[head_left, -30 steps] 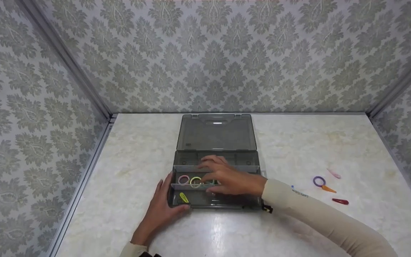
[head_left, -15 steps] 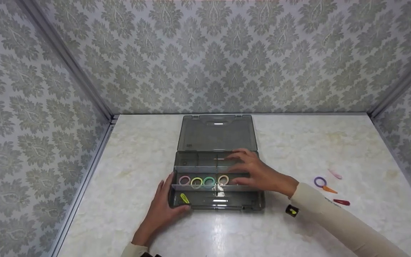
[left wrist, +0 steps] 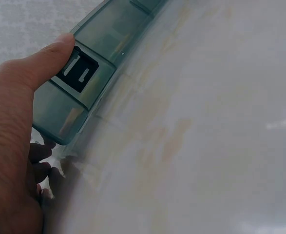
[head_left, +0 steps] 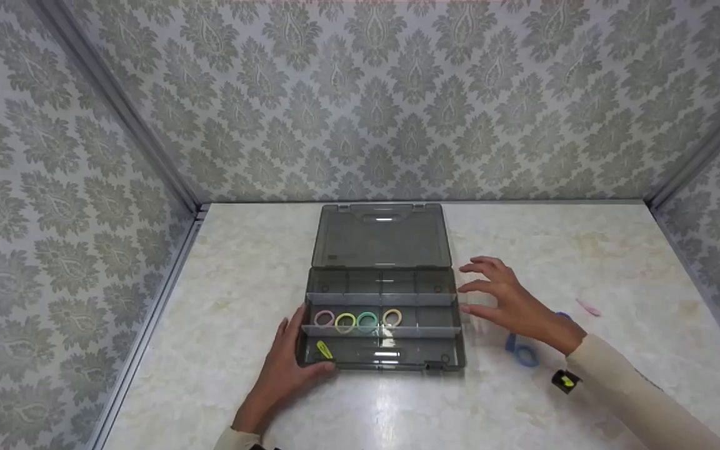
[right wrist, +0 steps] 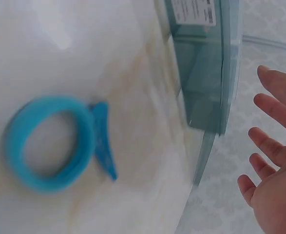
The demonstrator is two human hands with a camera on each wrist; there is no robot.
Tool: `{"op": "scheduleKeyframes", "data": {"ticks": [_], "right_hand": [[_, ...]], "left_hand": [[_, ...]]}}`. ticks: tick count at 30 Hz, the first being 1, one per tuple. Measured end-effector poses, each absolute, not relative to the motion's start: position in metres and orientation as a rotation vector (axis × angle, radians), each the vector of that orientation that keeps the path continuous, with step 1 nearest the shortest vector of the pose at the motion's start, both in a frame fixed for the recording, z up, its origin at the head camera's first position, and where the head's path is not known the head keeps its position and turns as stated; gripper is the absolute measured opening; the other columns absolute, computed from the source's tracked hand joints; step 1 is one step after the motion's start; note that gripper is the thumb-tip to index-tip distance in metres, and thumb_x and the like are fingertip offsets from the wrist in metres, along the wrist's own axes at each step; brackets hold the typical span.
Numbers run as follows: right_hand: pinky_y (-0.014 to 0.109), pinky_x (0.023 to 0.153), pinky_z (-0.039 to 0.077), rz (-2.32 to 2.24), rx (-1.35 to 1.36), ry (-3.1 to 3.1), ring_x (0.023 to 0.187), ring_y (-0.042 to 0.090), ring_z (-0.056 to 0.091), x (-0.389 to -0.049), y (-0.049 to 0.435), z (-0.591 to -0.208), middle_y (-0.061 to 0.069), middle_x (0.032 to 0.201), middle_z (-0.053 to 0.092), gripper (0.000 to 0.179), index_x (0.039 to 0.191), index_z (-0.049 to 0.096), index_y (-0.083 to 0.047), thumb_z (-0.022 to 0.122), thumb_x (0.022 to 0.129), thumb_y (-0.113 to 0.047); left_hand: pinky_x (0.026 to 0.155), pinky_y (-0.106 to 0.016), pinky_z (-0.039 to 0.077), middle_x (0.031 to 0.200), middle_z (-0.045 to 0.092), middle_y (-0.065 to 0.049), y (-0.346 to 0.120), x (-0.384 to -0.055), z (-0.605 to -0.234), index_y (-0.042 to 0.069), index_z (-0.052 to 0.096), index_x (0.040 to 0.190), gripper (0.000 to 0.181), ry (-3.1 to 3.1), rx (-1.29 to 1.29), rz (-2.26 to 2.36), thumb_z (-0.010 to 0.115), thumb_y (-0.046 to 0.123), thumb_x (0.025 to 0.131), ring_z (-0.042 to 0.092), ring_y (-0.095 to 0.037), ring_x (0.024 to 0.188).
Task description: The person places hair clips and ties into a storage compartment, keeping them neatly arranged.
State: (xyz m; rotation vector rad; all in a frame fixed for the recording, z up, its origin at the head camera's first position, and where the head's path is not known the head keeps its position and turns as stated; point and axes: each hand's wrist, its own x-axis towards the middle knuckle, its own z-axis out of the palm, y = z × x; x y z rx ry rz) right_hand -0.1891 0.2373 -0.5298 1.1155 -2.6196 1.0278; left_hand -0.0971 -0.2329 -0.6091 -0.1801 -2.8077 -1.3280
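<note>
My left hand (head_left: 285, 369) holds the front left corner of a grey see-through storage box (head_left: 410, 347), its thumb on the front wall (left wrist: 96, 73) and its fingers along the left side. Pink (head_left: 315, 319), yellow (head_left: 336, 323), green (head_left: 359, 321) and peach (head_left: 400, 317) hair ties stand in the middle row. A yellow hair clip (head_left: 324, 349) lies in the front row. Beside the box's right side hovers my right hand (head_left: 510, 303), fingers spread and holding nothing. Below it, a blue hair tie (right wrist: 15, 141) and blue hair clip (right wrist: 103, 141) lie on the table.
The box's lid (head_left: 382, 240) lies folded back towards the patterned wall (head_left: 372, 106). On the table at right is a pink hair clip (head_left: 588, 307). A purple-blue hair tie (head_left: 563, 315) is mostly covered by the right wrist. A black device (head_left: 565, 381) sits by the right sleeve.
My right hand has moved right, out of the box, and uncovered the hair ties there. The blue hair tie and clip now show; the arm covers the red and orange clips. My left hand stays put.
</note>
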Motion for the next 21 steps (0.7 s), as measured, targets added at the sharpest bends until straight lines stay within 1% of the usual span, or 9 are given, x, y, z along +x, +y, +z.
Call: {"op": "scheduleKeyframes", "data": {"ticks": [2, 5, 9, 11, 14, 19, 21], "right_hand": [[0.078, 0.115, 0.03, 1.045, 1.071, -2.604, 0.152, 0.047, 0.036, -0.187, 0.251, -0.534, 0.022, 0.153, 0.059, 0.028, 0.121, 0.082, -0.013, 0.09, 0.094, -0.011], [0.078, 0.114, 0.029, 1.05, 0.996, -2.618, 0.152, 0.047, 0.035, -0.182, 0.268, -0.537, 0.021, 0.153, 0.059, 0.03, 0.121, 0.082, -0.013, 0.09, 0.093, -0.009], [0.079, 0.113, 0.029, 1.026, 0.928, -2.641, 0.152, 0.048, 0.035, -0.174, 0.286, -0.542, 0.021, 0.153, 0.059, 0.032, 0.121, 0.082, -0.008, 0.091, 0.091, -0.008], [0.079, 0.113, 0.03, 1.022, 0.906, -2.643, 0.152, 0.048, 0.035, -0.171, 0.293, -0.546, 0.022, 0.152, 0.06, 0.033, 0.121, 0.081, -0.006, 0.092, 0.09, -0.006], [0.079, 0.113, 0.029, 1.023, 0.873, -2.644, 0.15, 0.049, 0.036, -0.167, 0.302, -0.552, 0.023, 0.15, 0.061, 0.033, 0.12, 0.081, -0.004, 0.092, 0.089, -0.005], [0.078, 0.111, 0.029, 1.014, 0.828, -2.662, 0.148, 0.049, 0.038, -0.156, 0.312, -0.561, 0.023, 0.147, 0.063, 0.03, 0.118, 0.082, -0.005, 0.092, 0.089, -0.007], [0.077, 0.111, 0.029, 1.013, 0.82, -2.664, 0.148, 0.048, 0.039, -0.152, 0.314, -0.564, 0.023, 0.146, 0.064, 0.03, 0.118, 0.083, -0.006, 0.092, 0.089, -0.008]], "left_hand": [[0.136, -0.061, 0.017, 0.178, 0.034, -0.016, -0.233, -0.097, -0.609, 0.016, 0.021, 0.177, 0.133, -2.801, -0.185, -1.34, 0.1, 0.055, 0.077, 0.021, -0.051, 0.165], [0.135, -0.063, 0.018, 0.177, 0.035, -0.018, -0.232, -0.097, -0.609, 0.013, 0.023, 0.177, 0.133, -2.79, -0.195, -1.335, 0.1, 0.053, 0.077, 0.022, -0.053, 0.164], [0.136, -0.061, 0.017, 0.177, 0.036, -0.018, -0.232, -0.098, -0.608, 0.013, 0.023, 0.177, 0.132, -2.786, -0.193, -1.34, 0.1, 0.053, 0.077, 0.023, -0.051, 0.164], [0.137, -0.058, 0.015, 0.177, 0.036, -0.017, -0.232, -0.098, -0.608, 0.014, 0.022, 0.177, 0.133, -2.79, -0.184, -1.351, 0.1, 0.055, 0.077, 0.023, -0.049, 0.165], [0.137, -0.058, 0.015, 0.177, 0.036, -0.017, -0.232, -0.097, -0.608, 0.015, 0.022, 0.177, 0.132, -2.791, -0.181, -1.361, 0.1, 0.055, 0.077, 0.023, -0.049, 0.165], [0.137, -0.059, 0.015, 0.178, 0.035, -0.016, -0.233, -0.097, -0.608, 0.017, 0.021, 0.177, 0.132, -2.8, -0.178, -1.37, 0.099, 0.054, 0.078, 0.021, -0.049, 0.166], [0.136, -0.063, 0.017, 0.177, 0.035, -0.017, -0.234, -0.097, -0.609, 0.017, 0.022, 0.177, 0.131, -2.807, -0.174, -1.365, 0.099, 0.054, 0.078, 0.02, -0.051, 0.166]]}}
